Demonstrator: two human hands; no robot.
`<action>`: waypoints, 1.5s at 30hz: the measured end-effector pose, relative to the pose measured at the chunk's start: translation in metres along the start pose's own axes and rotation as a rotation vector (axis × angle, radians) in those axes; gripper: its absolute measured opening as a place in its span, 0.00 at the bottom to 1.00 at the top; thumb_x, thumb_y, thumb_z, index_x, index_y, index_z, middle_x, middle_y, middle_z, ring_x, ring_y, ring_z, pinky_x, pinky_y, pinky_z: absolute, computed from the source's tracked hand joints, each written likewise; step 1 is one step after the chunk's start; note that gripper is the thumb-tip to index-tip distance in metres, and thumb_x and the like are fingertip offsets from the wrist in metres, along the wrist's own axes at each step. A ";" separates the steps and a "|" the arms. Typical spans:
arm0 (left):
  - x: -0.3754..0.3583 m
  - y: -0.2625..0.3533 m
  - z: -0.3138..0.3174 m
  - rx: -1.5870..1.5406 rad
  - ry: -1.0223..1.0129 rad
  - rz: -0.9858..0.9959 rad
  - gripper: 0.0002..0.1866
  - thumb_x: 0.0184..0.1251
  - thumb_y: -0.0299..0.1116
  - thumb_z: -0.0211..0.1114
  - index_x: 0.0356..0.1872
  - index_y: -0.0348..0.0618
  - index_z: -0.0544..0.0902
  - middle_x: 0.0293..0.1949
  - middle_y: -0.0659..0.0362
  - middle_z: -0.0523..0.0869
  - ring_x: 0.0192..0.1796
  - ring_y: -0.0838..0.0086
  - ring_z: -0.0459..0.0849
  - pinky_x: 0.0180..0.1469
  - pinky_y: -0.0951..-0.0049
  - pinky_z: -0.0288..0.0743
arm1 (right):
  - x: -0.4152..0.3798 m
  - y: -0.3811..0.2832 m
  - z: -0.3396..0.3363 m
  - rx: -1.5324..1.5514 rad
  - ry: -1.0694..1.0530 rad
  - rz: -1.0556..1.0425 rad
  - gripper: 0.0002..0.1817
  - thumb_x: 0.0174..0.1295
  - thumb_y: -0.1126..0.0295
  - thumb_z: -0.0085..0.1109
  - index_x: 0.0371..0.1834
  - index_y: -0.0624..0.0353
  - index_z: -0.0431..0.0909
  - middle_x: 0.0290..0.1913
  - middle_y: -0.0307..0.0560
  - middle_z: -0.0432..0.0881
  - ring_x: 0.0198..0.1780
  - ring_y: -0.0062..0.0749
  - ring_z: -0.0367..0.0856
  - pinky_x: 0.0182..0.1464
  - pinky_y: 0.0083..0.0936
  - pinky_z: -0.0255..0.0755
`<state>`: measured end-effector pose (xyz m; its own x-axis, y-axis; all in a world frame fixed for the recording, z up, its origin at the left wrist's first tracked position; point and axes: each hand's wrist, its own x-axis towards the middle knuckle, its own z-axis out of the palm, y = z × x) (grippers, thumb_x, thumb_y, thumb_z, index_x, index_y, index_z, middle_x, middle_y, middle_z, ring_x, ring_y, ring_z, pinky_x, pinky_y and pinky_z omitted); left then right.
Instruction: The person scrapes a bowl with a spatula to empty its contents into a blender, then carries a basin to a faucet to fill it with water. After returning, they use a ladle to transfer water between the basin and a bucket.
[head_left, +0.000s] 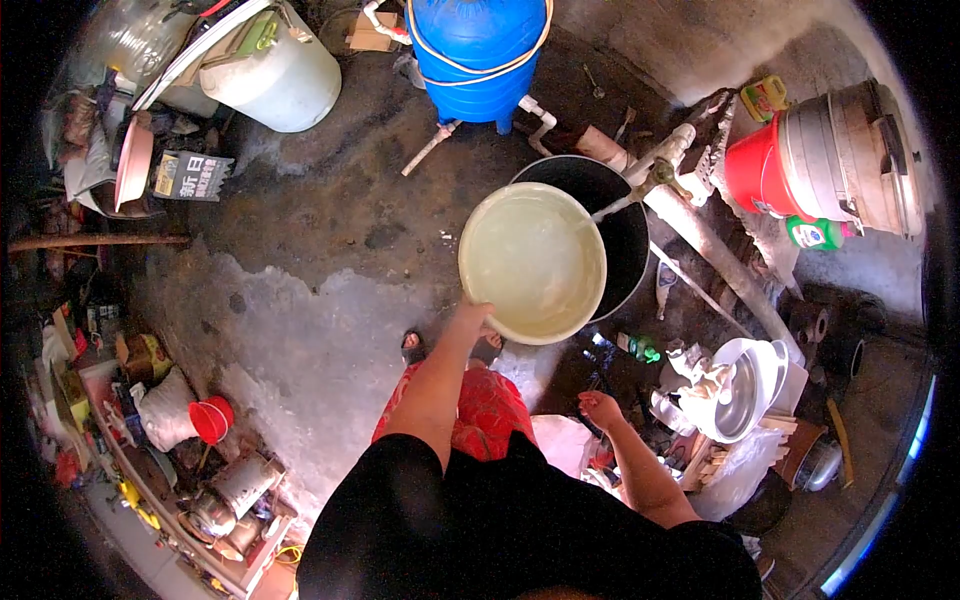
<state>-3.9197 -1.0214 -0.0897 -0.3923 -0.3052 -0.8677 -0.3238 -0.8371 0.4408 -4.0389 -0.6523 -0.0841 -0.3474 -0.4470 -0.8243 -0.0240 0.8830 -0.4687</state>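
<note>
Left hand (478, 316) pinches pale basin (530, 262) by its rim | under tap (663, 173), likely to catch water (610, 209) | right hand (600, 409) curled, can't tell how tightly

The pale basin (482, 255) hides much of the dark tub (626, 250) below it; some fingers of my left hand (477, 317) are lost under the basin's rim; my right hand (599, 408) is too small to make out each finger. The top edge cuts off the blue tank (480, 52); the bottom edge, my black shirt (500, 530).
</note>
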 end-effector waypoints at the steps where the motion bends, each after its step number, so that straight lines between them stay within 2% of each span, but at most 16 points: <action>1: 0.002 -0.002 -0.001 -0.005 0.004 -0.005 0.36 0.49 0.26 0.59 0.61 0.59 0.55 0.54 0.55 0.71 0.51 0.57 0.75 0.39 0.50 0.76 | 0.002 0.005 0.001 0.000 0.000 0.000 0.12 0.59 0.72 0.51 0.45 0.64 0.74 0.32 0.43 0.79 0.32 0.25 0.76 0.35 0.19 0.71; 3: 0.003 -0.002 -0.002 -0.009 -0.011 -0.002 0.37 0.49 0.25 0.59 0.61 0.60 0.55 0.54 0.55 0.71 0.51 0.57 0.75 0.39 0.50 0.76 | 0.002 0.003 0.000 -0.089 -0.009 -0.083 0.12 0.59 0.72 0.51 0.45 0.64 0.74 0.32 0.44 0.79 0.32 0.25 0.76 0.35 0.20 0.71; 12: 0.009 -0.008 -0.007 -0.018 -0.040 0.006 0.36 0.49 0.26 0.59 0.60 0.62 0.55 0.51 0.55 0.73 0.46 0.58 0.78 0.35 0.55 0.78 | -0.008 -0.017 -0.004 0.090 -0.040 0.025 0.12 0.58 0.75 0.52 0.44 0.66 0.74 0.32 0.45 0.78 0.31 0.26 0.75 0.34 0.21 0.71; 16: 0.010 -0.007 -0.007 0.002 -0.043 -0.001 0.35 0.50 0.25 0.59 0.60 0.61 0.56 0.50 0.55 0.74 0.45 0.58 0.79 0.31 0.57 0.79 | -0.010 -0.020 -0.004 0.039 0.006 -0.027 0.12 0.58 0.75 0.51 0.44 0.66 0.74 0.32 0.45 0.78 0.31 0.26 0.75 0.34 0.21 0.71; 18: 0.012 -0.011 -0.007 -0.021 -0.040 0.014 0.35 0.50 0.25 0.59 0.60 0.61 0.57 0.50 0.54 0.74 0.45 0.58 0.79 0.31 0.57 0.79 | -0.015 -0.033 -0.008 0.146 -0.025 0.109 0.12 0.58 0.74 0.52 0.44 0.66 0.74 0.32 0.45 0.78 0.31 0.26 0.75 0.34 0.21 0.71; 19: 0.013 -0.013 -0.008 -0.044 -0.036 0.030 0.34 0.50 0.25 0.59 0.60 0.61 0.57 0.50 0.54 0.74 0.45 0.58 0.79 0.31 0.57 0.79 | -0.013 -0.029 -0.007 0.145 -0.025 0.109 0.12 0.58 0.74 0.52 0.44 0.66 0.74 0.32 0.45 0.78 0.31 0.26 0.75 0.34 0.21 0.71; 22: 0.013 -0.014 -0.008 -0.055 -0.045 0.035 0.34 0.50 0.25 0.59 0.59 0.61 0.57 0.50 0.54 0.74 0.46 0.58 0.78 0.33 0.55 0.79 | -0.012 -0.027 -0.007 0.017 0.013 0.017 0.11 0.59 0.73 0.52 0.44 0.65 0.74 0.32 0.44 0.79 0.31 0.25 0.76 0.35 0.20 0.71; 24: 0.012 -0.014 -0.007 -0.063 -0.041 0.038 0.34 0.50 0.25 0.59 0.59 0.60 0.57 0.50 0.54 0.74 0.46 0.58 0.78 0.34 0.54 0.79 | -0.017 -0.042 -0.011 0.089 -0.026 0.123 0.11 0.59 0.73 0.52 0.44 0.63 0.75 0.32 0.44 0.79 0.32 0.25 0.76 0.36 0.20 0.72; 28: 0.009 -0.009 -0.007 -0.012 -0.046 0.049 0.34 0.49 0.24 0.58 0.59 0.57 0.58 0.50 0.54 0.73 0.47 0.58 0.78 0.36 0.54 0.79 | -0.022 -0.048 -0.013 0.100 -0.031 0.126 0.11 0.59 0.72 0.52 0.44 0.63 0.75 0.32 0.43 0.79 0.32 0.25 0.77 0.36 0.20 0.72; 30: 0.007 -0.007 -0.005 -0.016 -0.038 0.040 0.34 0.49 0.24 0.59 0.59 0.56 0.58 0.50 0.54 0.73 0.47 0.57 0.78 0.36 0.53 0.79 | -0.022 -0.047 -0.013 0.112 -0.037 0.025 0.12 0.60 0.71 0.52 0.45 0.62 0.74 0.32 0.43 0.79 0.32 0.25 0.77 0.36 0.20 0.72; 33: 0.007 -0.007 -0.006 -0.029 -0.045 0.041 0.34 0.48 0.24 0.59 0.59 0.55 0.58 0.51 0.53 0.73 0.47 0.57 0.77 0.36 0.52 0.79 | -0.025 -0.058 -0.017 0.195 -0.055 0.122 0.12 0.60 0.70 0.52 0.45 0.62 0.74 0.31 0.42 0.79 0.31 0.25 0.77 0.35 0.20 0.72; 37: 0.004 -0.005 -0.004 -0.034 -0.052 0.040 0.34 0.48 0.24 0.59 0.59 0.56 0.58 0.51 0.54 0.72 0.49 0.56 0.77 0.38 0.50 0.78 | -0.024 -0.054 -0.018 0.228 -0.063 0.107 0.12 0.59 0.70 0.51 0.45 0.61 0.74 0.31 0.41 0.79 0.30 0.24 0.77 0.35 0.20 0.72; 43: 0.012 -0.010 -0.005 -0.014 -0.019 0.008 0.34 0.48 0.24 0.60 0.59 0.58 0.58 0.52 0.55 0.72 0.50 0.56 0.75 0.40 0.47 0.76 | -0.013 -0.033 -0.011 0.066 -0.003 0.085 0.13 0.59 0.70 0.50 0.45 0.62 0.75 0.31 0.41 0.79 0.30 0.23 0.76 0.33 0.20 0.71; 45: 0.012 -0.010 -0.005 -0.015 -0.010 -0.004 0.34 0.48 0.24 0.60 0.58 0.57 0.58 0.52 0.54 0.72 0.50 0.56 0.75 0.40 0.47 0.76 | -0.007 -0.020 -0.008 -0.054 0.034 -0.021 0.13 0.59 0.70 0.50 0.45 0.62 0.75 0.31 0.42 0.79 0.30 0.24 0.76 0.33 0.20 0.71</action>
<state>-3.9165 -1.0189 -0.1059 -0.4000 -0.2973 -0.8670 -0.3128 -0.8449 0.4340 -4.0433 -0.6659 -0.0662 -0.3775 -0.4609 -0.8032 -0.0821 0.8806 -0.4667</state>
